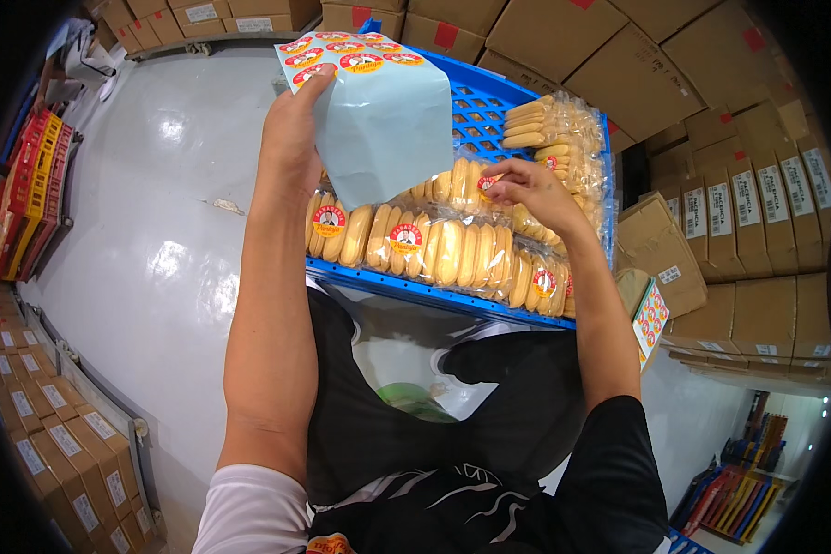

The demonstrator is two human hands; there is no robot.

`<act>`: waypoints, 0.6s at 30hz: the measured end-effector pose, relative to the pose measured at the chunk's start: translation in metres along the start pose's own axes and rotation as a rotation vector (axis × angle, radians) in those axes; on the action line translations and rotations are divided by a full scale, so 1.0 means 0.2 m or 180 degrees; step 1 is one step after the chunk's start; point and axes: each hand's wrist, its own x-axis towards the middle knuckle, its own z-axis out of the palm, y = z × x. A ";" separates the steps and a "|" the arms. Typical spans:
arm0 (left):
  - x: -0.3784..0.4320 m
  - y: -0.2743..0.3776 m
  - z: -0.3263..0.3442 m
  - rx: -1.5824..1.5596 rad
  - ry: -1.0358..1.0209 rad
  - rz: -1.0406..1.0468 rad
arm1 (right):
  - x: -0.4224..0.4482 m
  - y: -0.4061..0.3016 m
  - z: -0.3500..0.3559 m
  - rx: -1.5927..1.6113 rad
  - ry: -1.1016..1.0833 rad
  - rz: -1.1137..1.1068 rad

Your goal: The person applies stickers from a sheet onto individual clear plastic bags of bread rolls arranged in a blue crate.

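My left hand point(292, 128) grips a sheet of round stickers point(381, 124) by its left edge, thumb on top. Printed labels show along the far part of the sheet, while the nearer part is bare pale-blue backing. My right hand point(533, 190) is bent over the packs, and its fingertips pinch a round sticker point(486, 184) right at a wrapped pack of ladyfinger biscuits point(465, 181); whether the sticker touches the pack is hard to tell. Several clear-wrapped packs, such as a front one point(457, 253), sit in a blue plastic crate point(415, 289). Some bear the same red-and-yellow sticker point(406, 239).
Stacked cardboard cartons point(554, 41) stand behind the crate and along the right. A sticker pad point(651, 315) lies beside the crate at right. A green round object point(415, 400) is below. Red and yellow crates point(31, 194) and cartons on a trolley point(69, 443) stand left.
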 end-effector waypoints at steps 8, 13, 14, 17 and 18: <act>0.01 -0.11 0.05 0.0524 -0.0005 -0.0172 | -0.39 0.05 0.07 -0.0503 0.1749 -0.0031; -0.05 -0.02 0.03 -0.0163 -0.0420 -0.0097 | -0.71 -0.11 0.36 -0.2142 0.1418 -0.0716; -0.05 -0.02 0.04 -0.0178 -0.0450 -0.0085 | -0.76 -0.12 0.40 -0.2892 0.1107 -0.1253; -0.06 -0.01 0.05 -0.0226 -0.0492 -0.0152 | -0.84 -0.15 0.50 -0.2745 0.0465 -0.0724; -0.06 -0.01 0.06 -0.0208 -0.0476 -0.0158 | -0.84 -0.17 0.51 -0.2731 0.0440 -0.0612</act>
